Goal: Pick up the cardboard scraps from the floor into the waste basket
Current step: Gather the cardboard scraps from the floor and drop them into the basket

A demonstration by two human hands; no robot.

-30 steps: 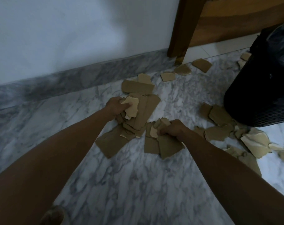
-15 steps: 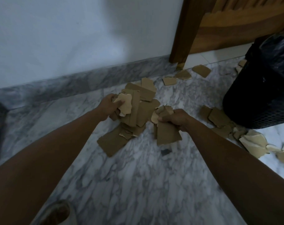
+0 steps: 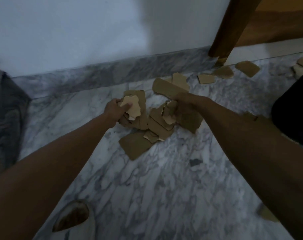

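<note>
Head cam: left hand point(image 3: 115, 110) and right hand point(image 3: 182, 105) each clutch cardboard scraps point(image 3: 142, 116); plenty litter the floor point(image 3: 164, 187), nothing visibly binned in the waste basket point(image 3: 292, 110) yet.

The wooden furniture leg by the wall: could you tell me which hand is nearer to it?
Right. The right hand sits below-left of the wooden leg; the left hand is farther left.

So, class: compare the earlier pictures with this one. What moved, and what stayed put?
The right hand has lifted its bundle of cardboard scraps off the marble floor. The left hand keeps gripping its pale scrap. The scraps near the wooden post stayed put.
</note>
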